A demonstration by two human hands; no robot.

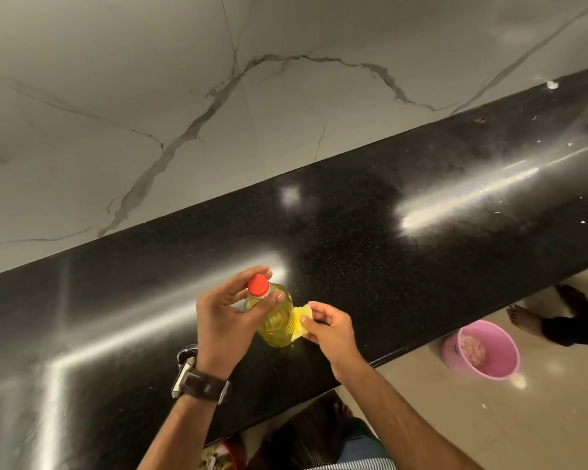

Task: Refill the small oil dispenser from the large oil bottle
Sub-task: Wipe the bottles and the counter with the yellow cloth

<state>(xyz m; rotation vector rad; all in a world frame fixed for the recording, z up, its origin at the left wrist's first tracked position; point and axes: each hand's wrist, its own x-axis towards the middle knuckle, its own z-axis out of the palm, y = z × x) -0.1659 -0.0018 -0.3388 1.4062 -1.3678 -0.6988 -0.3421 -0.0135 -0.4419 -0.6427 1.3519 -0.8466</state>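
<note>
Standing on the black countertop [370, 239] near its front edge, the oil bottle [275, 320] is upright with its red cap [258, 285] on; the head view is the only one supplied. The left hand [226, 320] is curled round the bottle's neck, thumb and fingertips closed on the shoulder just below the cap, a wristwatch [197, 381] on that wrist; the right hand [330, 325] is pinched shut on a yellow label flap [302, 315] that stands off the bottle's side, thumb and forefinger together on it, the other fingers loosely bent. The small dispenser is not in view; whether it lies outside the frame cannot be told. A pink bucket [481, 351] sits on the floor beyond the counter edge, well apart from the work.

Assessment: the step in hand appears to be preparation of the bottle before opening; no pouring has begun. To do it well, the left hand should keep the bottle pressed down and vertical while the right draws the flap away along the bottle's side, not outward, so the bottle does not tip; the cap should be unscrewed only once the bottle is steady, as an oily surface would make the grip uncertain
</note>
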